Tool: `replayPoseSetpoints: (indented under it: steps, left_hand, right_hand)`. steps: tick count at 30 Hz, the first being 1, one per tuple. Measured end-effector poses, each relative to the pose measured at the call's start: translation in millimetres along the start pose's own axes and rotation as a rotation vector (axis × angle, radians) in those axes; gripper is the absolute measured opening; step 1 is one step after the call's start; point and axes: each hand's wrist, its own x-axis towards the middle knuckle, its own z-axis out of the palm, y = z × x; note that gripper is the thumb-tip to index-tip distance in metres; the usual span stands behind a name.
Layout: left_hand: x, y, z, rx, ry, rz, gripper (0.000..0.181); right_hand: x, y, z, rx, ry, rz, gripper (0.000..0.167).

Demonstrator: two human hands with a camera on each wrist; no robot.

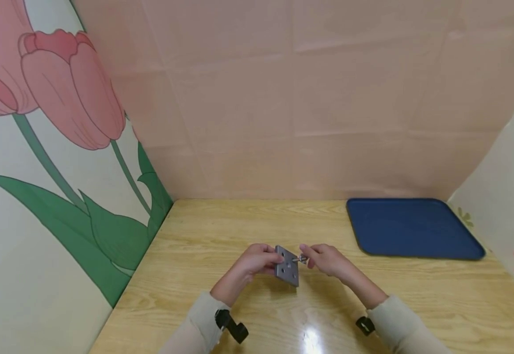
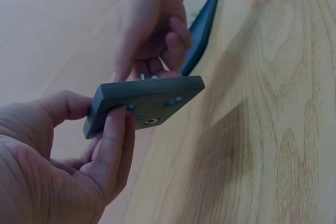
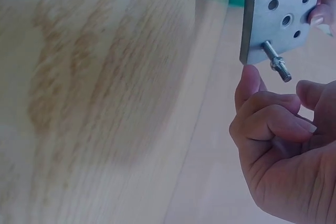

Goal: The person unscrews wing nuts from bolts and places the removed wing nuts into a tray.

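The wood-grained bench (image 1: 204, 231) carried a blue tray (image 1: 412, 228) by its back right corner. Left of the tray, the left hand (image 1: 259, 259) gripped, above the bench, and the right hand (image 1: 328, 260), thumb and forefinger parted, flanked a tilted, square grey metal plate (image 3: 278, 11) with round holes. A silver threaded bolt (image 3: 269, 51) bearing a nut (image 3: 277, 63) jutted out.

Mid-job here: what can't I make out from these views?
- Right hand fingertips: left wrist view, partly hidden behind the metal plate.
- Bolt thread: head view, too small to read.
- Most of the left hand: right wrist view, cut off by the right and top edges, partly behind the plate.
- Part of the blue tray: left wrist view, behind the right hand.
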Motion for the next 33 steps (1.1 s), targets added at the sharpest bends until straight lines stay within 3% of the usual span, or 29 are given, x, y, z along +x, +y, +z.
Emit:
replayPoseSetpoints:
  steps: [8,22,26,33]
  left_hand:
    - [-1.1,1.2,-0.8,0.001,-0.006,0.006,0.027]
    - [0.3,2.5,-1.6,0.001,0.001,0.005,0.026]
    - [1.8,1.1,-2.5,-0.008,0.001,0.002,0.025]
    - [0.4,1.2,-3.4,-0.022,-0.005,-0.005,0.022]
  right_hand:
    - [3.2,4.3,2.1,0.065,-0.039,0.038,0.055]
    - [1.5,0.5,-0.6,0.054,-0.075,0.002,0.061]
    - [1.5,0.0,-0.8,0.024,-0.070,-0.040,0.055]
    - [2.1,1.2,-1.7,-0.004,-0.056,-0.193,0.023]
